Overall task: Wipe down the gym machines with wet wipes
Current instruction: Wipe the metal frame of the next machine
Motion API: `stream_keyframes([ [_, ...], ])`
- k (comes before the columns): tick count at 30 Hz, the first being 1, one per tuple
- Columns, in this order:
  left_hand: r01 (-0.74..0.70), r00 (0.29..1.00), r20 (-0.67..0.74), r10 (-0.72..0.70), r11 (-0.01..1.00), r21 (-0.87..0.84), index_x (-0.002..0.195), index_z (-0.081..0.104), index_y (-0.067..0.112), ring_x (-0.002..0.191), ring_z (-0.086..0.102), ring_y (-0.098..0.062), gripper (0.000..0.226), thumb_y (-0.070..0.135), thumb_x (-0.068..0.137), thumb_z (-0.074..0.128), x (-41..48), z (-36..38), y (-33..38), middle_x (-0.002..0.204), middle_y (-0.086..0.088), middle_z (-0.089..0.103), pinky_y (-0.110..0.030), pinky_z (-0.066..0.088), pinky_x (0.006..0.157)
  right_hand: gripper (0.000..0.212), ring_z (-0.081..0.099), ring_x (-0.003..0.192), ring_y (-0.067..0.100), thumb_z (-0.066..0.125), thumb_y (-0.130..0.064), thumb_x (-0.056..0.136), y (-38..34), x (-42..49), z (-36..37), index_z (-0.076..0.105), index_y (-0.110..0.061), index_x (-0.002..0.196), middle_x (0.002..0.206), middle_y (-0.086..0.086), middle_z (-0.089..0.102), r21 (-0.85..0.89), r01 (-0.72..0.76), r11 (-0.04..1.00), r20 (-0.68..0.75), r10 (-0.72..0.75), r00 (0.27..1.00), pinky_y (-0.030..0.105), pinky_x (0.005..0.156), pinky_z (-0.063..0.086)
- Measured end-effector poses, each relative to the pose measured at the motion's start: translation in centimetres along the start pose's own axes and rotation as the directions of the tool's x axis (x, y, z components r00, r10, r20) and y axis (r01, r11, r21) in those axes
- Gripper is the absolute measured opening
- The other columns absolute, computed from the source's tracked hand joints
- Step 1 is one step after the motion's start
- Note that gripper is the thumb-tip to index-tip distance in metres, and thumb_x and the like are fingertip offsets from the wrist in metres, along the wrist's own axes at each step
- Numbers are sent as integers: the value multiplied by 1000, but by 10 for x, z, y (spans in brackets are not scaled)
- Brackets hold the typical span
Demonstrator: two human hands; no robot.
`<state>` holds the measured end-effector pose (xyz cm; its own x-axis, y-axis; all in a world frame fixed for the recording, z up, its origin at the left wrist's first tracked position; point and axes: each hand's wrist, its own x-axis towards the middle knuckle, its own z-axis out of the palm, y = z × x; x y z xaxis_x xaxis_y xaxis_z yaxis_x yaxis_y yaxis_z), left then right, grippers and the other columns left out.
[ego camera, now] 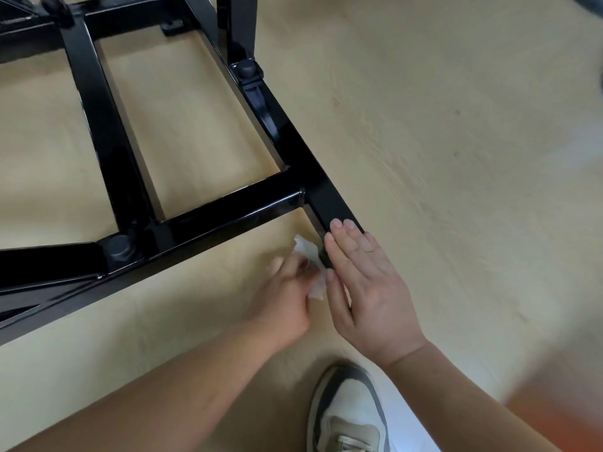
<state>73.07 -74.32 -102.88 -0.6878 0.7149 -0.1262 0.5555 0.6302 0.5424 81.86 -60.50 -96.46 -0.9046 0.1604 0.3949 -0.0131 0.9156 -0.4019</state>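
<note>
The black steel base frame of a gym machine lies low over the floor, its bars crossing the upper left. One bar ends near the picture's middle. My left hand grips a crumpled white wet wipe and holds it against the near end of that bar, on its left side. My right hand lies flat with straight fingers on the top and right side of the same bar end, fingertips pointing up the bar.
Light wooden floor spreads to the right and below the frame. A grey and white shoe stands at the bottom middle. Black rubber bumpers sit on the frame joints, another bumper farther up.
</note>
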Motion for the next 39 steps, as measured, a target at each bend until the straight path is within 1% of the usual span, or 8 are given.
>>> stream_keyframes([
  [4, 12, 999, 34, -13, 1000, 18, 163, 9, 31, 157, -11, -9, 63, 35, 107, 38, -2, 5, 4, 172, 11, -8, -33, 6, 126, 46, 39, 150, 25, 56, -17, 100, 3, 1, 0, 58, -3, 144, 156, 13, 47, -24, 22, 999, -17, -22, 1000, 52, 119, 37],
  [9, 87, 994, 66, -91, 995, 57, 164, -4, 24, 152, -23, -8, 65, 39, 110, 29, -2, 18, 5, 168, 9, -14, -33, -1, 129, 43, 43, 148, 23, 51, -13, 100, 6, 3, 1, 60, -5, 142, 154, 10, 51, 38, 4, 999, -41, -2, 999, 52, 115, 41],
  [15, -432, 902, 151, 404, 854, 290, 153, 40, 9, 150, 36, -25, 72, 20, 87, 68, -24, 15, -28, 159, -11, 43, -42, 38, 119, 44, 45, 147, 23, 54, -11, 98, 6, 3, 2, 61, -5, 141, 153, 10, 52, 30, -3, 1000, -48, 4, 999, 52, 115, 42],
  [19, -196, 980, 92, 179, 952, 235, 164, 10, 14, 155, -8, -15, 65, 35, 106, 33, -13, 12, -11, 170, -3, 2, -33, 4, 127, 43, 46, 146, 22, 53, -13, 98, 4, 1, 3, 63, -6, 139, 152, 8, 53, 34, -29, 999, -58, 31, 998, 53, 114, 43],
  [27, -394, 916, 145, 375, 909, 137, 127, 71, 12, 128, 63, -24, 43, 15, 89, 50, -37, 14, -13, 135, -9, 67, -40, 57, 99, 39, 51, 142, 22, 50, -11, 99, 0, 4, 5, 68, -5, 133, 147, 8, 59, 55, -70, 996, -106, 75, 992, 52, 112, 45],
  [31, -180, 982, -89, 167, 967, -182, 128, 71, 13, 124, 64, -12, 41, 2, 93, 53, -59, -39, -12, 133, -10, 68, -31, 54, 103, 39, 57, 135, 29, 55, -11, 95, -17, 11, 8, 68, -2, 130, 138, 11, 65, -7, -138, 990, -109, 136, 985, 51, 110, 46],
  [36, -7, 947, -303, -106, 937, -351, 131, 70, 17, 89, 60, 5, 34, 7, 102, 56, -50, -142, 18, 111, -11, 76, -5, 41, 62, 43, 58, 115, 31, 53, -17, 95, -48, 47, 5, 62, -2, 134, 120, 11, 64, 15, -203, 979, -78, 204, 976, 43, 108, 45],
  [39, -132, 855, -518, 17, 974, -186, 131, 69, 11, 121, 58, -6, 34, 3, 101, 54, -41, -189, 10, 135, -3, 68, -8, 45, 90, 43, 54, 124, 22, 45, -21, 101, -67, 73, 5, 60, -6, 138, 130, 5, 62, 237, -307, 922, -31, 323, 946, 21, 107, 35],
])
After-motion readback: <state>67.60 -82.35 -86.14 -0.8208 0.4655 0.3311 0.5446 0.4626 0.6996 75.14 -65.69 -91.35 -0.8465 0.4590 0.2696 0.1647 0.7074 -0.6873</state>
